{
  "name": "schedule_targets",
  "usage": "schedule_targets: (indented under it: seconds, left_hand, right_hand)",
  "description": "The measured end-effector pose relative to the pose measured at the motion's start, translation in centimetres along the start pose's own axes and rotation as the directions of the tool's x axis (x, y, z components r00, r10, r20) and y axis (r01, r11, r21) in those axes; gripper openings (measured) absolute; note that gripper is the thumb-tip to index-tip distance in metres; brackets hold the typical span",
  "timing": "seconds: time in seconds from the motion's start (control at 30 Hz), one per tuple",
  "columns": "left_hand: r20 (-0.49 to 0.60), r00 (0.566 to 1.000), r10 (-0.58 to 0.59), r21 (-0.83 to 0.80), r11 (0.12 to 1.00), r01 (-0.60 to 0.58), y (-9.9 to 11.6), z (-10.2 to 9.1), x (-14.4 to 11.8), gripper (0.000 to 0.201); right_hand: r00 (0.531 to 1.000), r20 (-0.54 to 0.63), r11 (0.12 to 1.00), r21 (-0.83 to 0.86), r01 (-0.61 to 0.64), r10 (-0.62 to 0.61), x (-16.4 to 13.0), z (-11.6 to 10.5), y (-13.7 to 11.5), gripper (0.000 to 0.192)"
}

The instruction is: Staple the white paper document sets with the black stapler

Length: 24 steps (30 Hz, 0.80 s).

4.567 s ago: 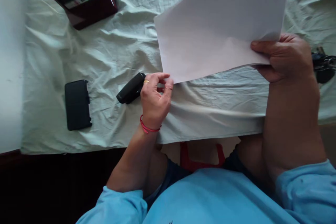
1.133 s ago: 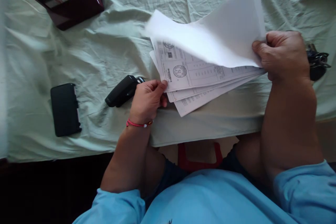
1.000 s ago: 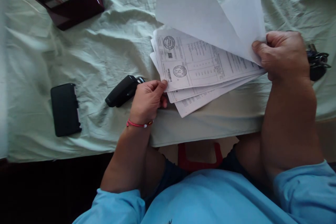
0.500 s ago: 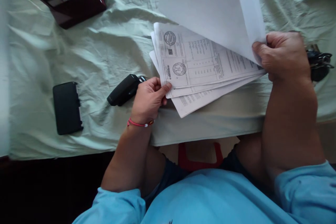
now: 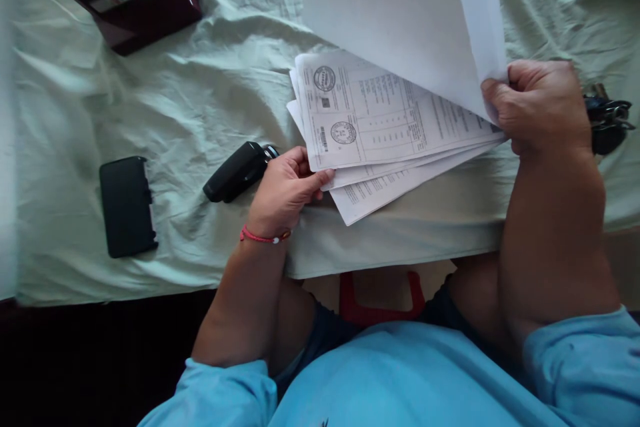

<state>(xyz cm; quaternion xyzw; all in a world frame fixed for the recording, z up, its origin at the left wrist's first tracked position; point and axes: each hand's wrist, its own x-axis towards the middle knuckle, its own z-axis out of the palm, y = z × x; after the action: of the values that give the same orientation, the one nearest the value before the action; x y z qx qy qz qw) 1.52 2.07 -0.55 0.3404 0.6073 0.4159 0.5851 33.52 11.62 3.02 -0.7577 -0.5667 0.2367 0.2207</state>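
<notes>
Several printed papers (image 5: pixel 385 120) lie fanned out over the cloth, with round stamps and a barcode on the uppermost printed face. My right hand (image 5: pixel 537 107) is closed on their right end, thumb on top. From that same grip, turned-back sheets (image 5: pixel 395 20) rise toward the top, showing a blank side. My left hand (image 5: pixel 293 183) pinches the lower left corner of a sheet just under the top printed one. Its wrist wears a red string bracelet (image 5: pixel 263 235). A black handheld device (image 5: pixel 235 173), its kind unclear, lies right beside my left hand.
On the pale green cloth (image 5: pixel 210 100) a flat black case-like object (image 5: pixel 129 207) lies at the left. A dark red box-like appliance (image 5: pixel 145 7) stands top left. Keys (image 5: pixel 610 120) lie beyond my right wrist. A red stool (image 5: pixel 380 307) shows below the table edge.
My left thumb has slid off the top printed sheet onto the one beneath. The top sheet's left end has shifted slightly. My right hand stays in place.
</notes>
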Motion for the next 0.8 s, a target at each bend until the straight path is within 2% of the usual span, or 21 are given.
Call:
schedule_targets:
  seconds: [0.1,0.47,0.7,0.8]
  left_hand:
    - [0.014,1.000,0.008,0.005,1.000,-0.008,0.0,-0.1,0.0,0.040]
    - [-0.009,0.999,0.041,0.113,0.993,-0.040,-0.1,-0.3,0.0,0.024]
    - [0.014,0.998,0.055,0.066,0.996,-0.056,0.0,-0.4,-0.1,0.026]
    - [0.025,0.995,0.101,0.018,0.995,-0.101,-0.5,-0.4,0.1,0.031]
  right_hand:
    - [1.000,0.008,1.000,-0.001,-0.006,0.006,0.0,0.2,0.0,0.030]
    - [0.995,-0.063,0.986,0.140,0.088,-0.080,1.3,1.3,1.5,0.035]
    - [0.983,-0.115,0.972,0.171,0.163,-0.145,1.6,1.7,1.8,0.040]
    - [0.968,-0.135,0.926,0.289,0.244,-0.213,2.3,2.0,2.8,0.039]
